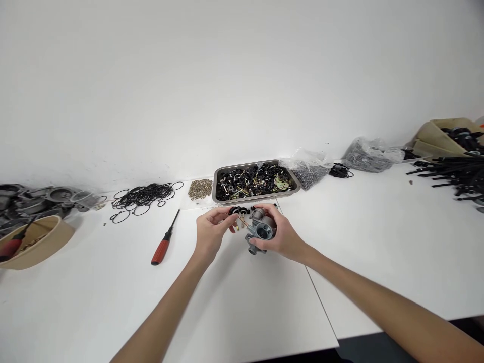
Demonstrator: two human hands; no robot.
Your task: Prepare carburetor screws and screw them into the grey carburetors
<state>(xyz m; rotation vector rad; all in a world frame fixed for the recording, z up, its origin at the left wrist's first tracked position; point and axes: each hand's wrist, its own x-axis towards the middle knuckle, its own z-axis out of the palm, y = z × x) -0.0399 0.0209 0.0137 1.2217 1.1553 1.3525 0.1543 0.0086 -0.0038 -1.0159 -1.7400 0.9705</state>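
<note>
Grey metal casting (258,229) in right hand (282,232), slim brass-coloured rod (243,221) in left hand (212,229)

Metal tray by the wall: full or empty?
Well filled. Mixed small parts, black, brass-coloured and yellowish, hide nearly the whole floor of the metal tray. Cannot tell how deep they lie.

Your worktop (378,242) receives bright, diffuse light and shows a soft grey shadow toward its front edge. You see wide-angle stretching at the sides; the wall (242,91) darkens at upper right.
</note>
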